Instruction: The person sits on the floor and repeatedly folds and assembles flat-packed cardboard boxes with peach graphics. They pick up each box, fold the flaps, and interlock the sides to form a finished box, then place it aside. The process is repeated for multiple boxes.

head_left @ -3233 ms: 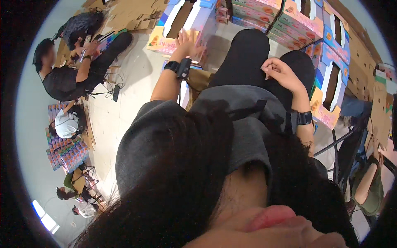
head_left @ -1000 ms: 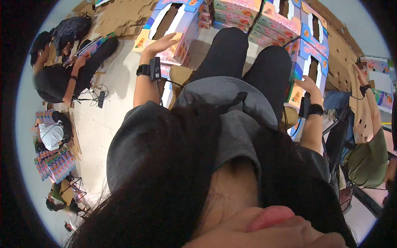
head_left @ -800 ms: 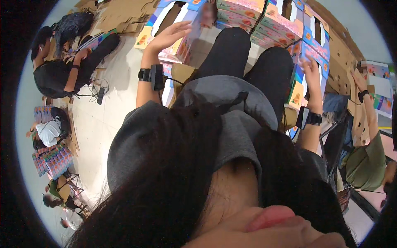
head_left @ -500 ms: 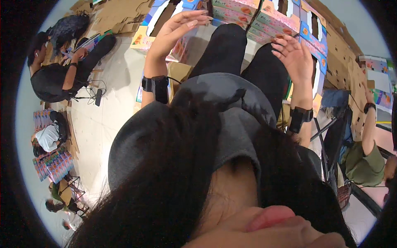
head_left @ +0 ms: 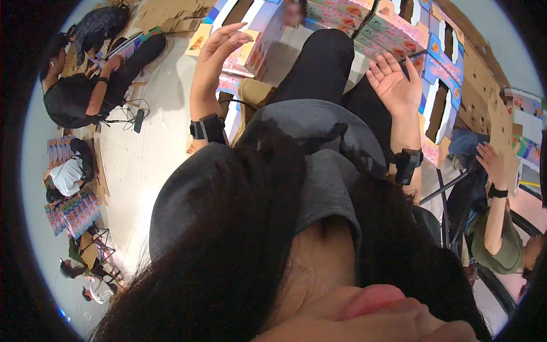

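Note:
My left hand (head_left: 216, 54) is raised with nothing in it, its fingers extended and slightly curved. Right behind it stands a printed carton (head_left: 265, 35) in blue, yellow and pink, with a slot in its top. Above my right thigh, my right hand (head_left: 394, 85) holds nothing, palm showing and fingers apart. Nearest to that hand on the right is another printed carton (head_left: 448, 85) with a dark slot. Pink and blue cartons (head_left: 337, 16) are stacked beyond my knees. Both wrists carry black straps with a small device.
Flattened cardboard (head_left: 162, 17) lies at the far left, and a brown board (head_left: 478, 94) stands at the right. Two co-workers are close by: a person in black (head_left: 71, 111) at the left, one in a green shirt (head_left: 501, 242) at the right. Printed packs (head_left: 74, 216) are piled at lower left.
Both my hands have shifted slightly left and remain empty. Over the same time the cartons slid right in the picture. The right-hand co-worker's hand came down and closer to me.

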{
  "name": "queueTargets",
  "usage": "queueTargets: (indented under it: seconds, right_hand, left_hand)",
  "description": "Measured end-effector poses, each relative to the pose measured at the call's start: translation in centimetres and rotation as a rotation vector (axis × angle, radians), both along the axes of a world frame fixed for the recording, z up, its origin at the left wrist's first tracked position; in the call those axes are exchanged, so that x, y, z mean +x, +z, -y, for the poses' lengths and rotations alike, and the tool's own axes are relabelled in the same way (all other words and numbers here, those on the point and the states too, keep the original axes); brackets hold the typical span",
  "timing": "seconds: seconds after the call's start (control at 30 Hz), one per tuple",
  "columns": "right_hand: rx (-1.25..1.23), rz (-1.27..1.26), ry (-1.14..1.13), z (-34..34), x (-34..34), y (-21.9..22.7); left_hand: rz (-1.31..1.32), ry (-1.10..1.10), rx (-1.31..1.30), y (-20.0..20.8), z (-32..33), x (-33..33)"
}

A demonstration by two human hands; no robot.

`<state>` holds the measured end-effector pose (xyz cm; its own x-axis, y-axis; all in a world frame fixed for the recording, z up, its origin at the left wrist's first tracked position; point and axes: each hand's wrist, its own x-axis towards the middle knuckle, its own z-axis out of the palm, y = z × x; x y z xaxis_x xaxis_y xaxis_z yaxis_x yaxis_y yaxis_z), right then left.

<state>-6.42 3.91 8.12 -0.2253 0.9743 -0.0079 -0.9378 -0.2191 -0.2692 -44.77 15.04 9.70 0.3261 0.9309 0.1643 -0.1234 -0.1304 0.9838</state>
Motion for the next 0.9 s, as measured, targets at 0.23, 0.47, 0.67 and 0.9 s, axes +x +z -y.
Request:
queueTargets:
  seconds: [0.23,0.47,0.67,0.9]
  right_hand:
    - [0.536,1.948,-0.528,1.3,-5.0,1.5]
    - [1.125,2.082,-0.369,-0.6,-9.9,0.6]
    - [1.367,1.969,-0.214,-3.5,-14.9,-2.0]
    - [1.569,2.058,-0.187,-9.6,-19.3,-5.8]
  left_hand:
    - [0.078,0.103,-0.055,-0.2,0.1,-1.0]
    - [0.051,0.107,-0.077,-0.3,-0.5,-0.7]
    - [-0.131,0.179,-0.134,-0.2,-0.6,-3.9]
    - [-0.355,0.335,-0.303,-2.9,-0.1,-11.3]
